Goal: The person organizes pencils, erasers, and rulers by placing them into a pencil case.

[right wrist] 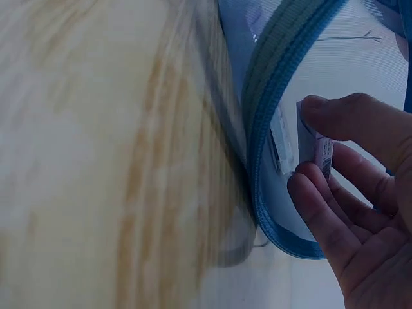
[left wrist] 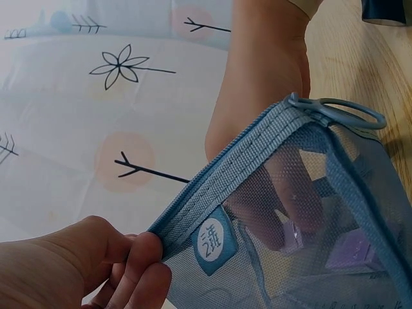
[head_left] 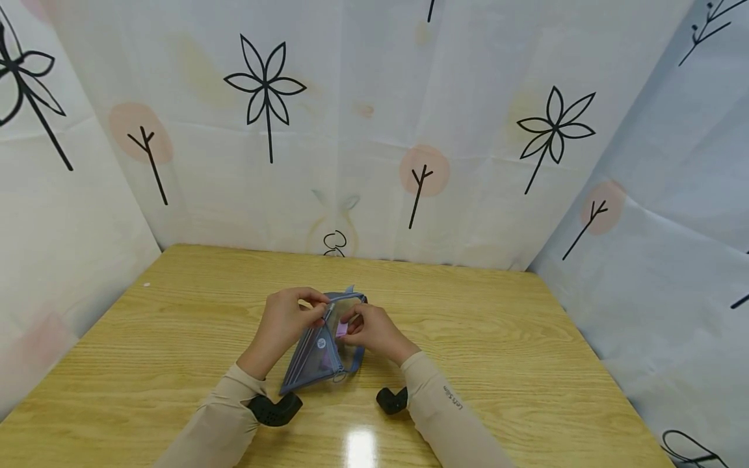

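Observation:
A blue mesh zip pouch (head_left: 310,364) stands tilted on the table, its zipped mouth open. My left hand (head_left: 292,315) pinches the zipper edge between thumb and fingers; a round white label (left wrist: 210,236) sits just beside them. Within the pouch's mouth, my right hand (head_left: 374,331) holds a small lilac eraser-like block (right wrist: 315,145) with a barcode on its side, between thumb and fingertips. Through the mesh, the left wrist view shows the right fingers and a purple block (left wrist: 353,251) in the pouch. A clear-wrapped pale item (right wrist: 281,145) lies inside too, partly hidden by the rim.
The wooden table (head_left: 497,344) extends around the pouch. Patterned white cloth walls (head_left: 345,130) rise at its back and sides. Black wrist devices (head_left: 275,411) stick out beneath both forearms. A tiny white scrap (head_left: 146,284) lies near the left edge.

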`<control>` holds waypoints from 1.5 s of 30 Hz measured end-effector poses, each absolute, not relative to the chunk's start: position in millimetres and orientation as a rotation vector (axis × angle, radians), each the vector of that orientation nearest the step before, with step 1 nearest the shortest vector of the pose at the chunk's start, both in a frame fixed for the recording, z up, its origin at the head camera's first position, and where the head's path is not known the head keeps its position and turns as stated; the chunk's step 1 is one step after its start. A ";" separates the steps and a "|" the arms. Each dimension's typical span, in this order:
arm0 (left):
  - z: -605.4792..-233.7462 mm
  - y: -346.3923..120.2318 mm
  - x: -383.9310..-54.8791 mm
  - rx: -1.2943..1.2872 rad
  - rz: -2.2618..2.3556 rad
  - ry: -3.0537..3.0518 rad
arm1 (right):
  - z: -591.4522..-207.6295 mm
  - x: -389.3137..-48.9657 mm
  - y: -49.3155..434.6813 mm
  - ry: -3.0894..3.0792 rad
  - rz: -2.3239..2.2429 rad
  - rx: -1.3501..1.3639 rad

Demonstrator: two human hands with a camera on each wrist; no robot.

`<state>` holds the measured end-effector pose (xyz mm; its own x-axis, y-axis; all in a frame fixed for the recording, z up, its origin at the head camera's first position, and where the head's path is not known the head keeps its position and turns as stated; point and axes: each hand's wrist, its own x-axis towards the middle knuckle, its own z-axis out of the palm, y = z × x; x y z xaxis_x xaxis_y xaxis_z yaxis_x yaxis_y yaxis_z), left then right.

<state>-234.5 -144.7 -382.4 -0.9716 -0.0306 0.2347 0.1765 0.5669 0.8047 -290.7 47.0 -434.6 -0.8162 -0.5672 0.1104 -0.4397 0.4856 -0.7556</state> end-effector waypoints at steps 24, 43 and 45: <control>-382.0 -145.4 -234.8 -0.130 -1.363 -2.560 | -440.9 -292.5 43.4 2.579 -1.233 -0.845; -383.5 -144.8 -236.6 -0.114 -1.359 -2.568 | -443.3 -293.2 43.0 2.560 -1.229 -0.790; -383.7 -144.9 -236.4 -0.112 -1.364 -2.569 | -442.9 -293.0 42.8 2.569 -1.212 -0.793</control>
<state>-236.4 -144.9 -383.7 -0.9706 -0.0401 0.2375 0.1743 0.5640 0.8072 -293.0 42.8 -442.9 -0.8381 -0.5429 0.0524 -0.3858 0.5222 -0.7606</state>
